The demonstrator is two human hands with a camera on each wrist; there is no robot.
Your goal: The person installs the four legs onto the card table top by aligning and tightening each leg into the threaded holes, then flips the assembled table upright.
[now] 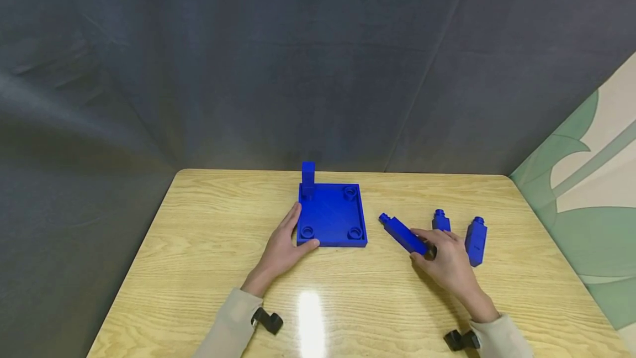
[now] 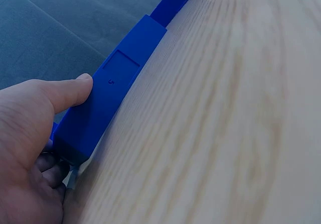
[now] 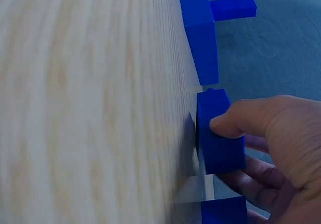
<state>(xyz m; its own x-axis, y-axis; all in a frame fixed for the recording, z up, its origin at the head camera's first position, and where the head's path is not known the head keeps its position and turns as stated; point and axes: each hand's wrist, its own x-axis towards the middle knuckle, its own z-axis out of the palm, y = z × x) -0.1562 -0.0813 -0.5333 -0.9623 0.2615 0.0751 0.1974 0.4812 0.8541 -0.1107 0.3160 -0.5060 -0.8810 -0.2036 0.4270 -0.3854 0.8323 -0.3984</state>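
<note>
A blue square board (image 1: pixel 331 214) with a raised rim lies on the table, round sockets showing at three corners. At its back left corner stands a blue upright post (image 1: pixel 308 175). My left hand (image 1: pixel 282 247) grips the board's front left corner, thumb (image 2: pixel 75 91) on the front wall, the other fingers along the left side. To the right, my right hand (image 1: pixel 447 261) pinches a blue post with a screw-like end (image 1: pixel 403 235) between thumb and fingers. That post slants with its narrow end toward the board. In the right wrist view the thumb presses the post's side (image 3: pixel 220 151).
Two more blue posts with screw-like ends lie near my right hand, one partly hidden behind it (image 1: pixel 440 220) and one farther right (image 1: pixel 476 242). The wooden table (image 1: pixel 218 209) meets a dark grey cloth (image 1: pixel 298 70) at the back and left. A leaf-patterned cloth (image 1: pixel 596 209) borders the right.
</note>
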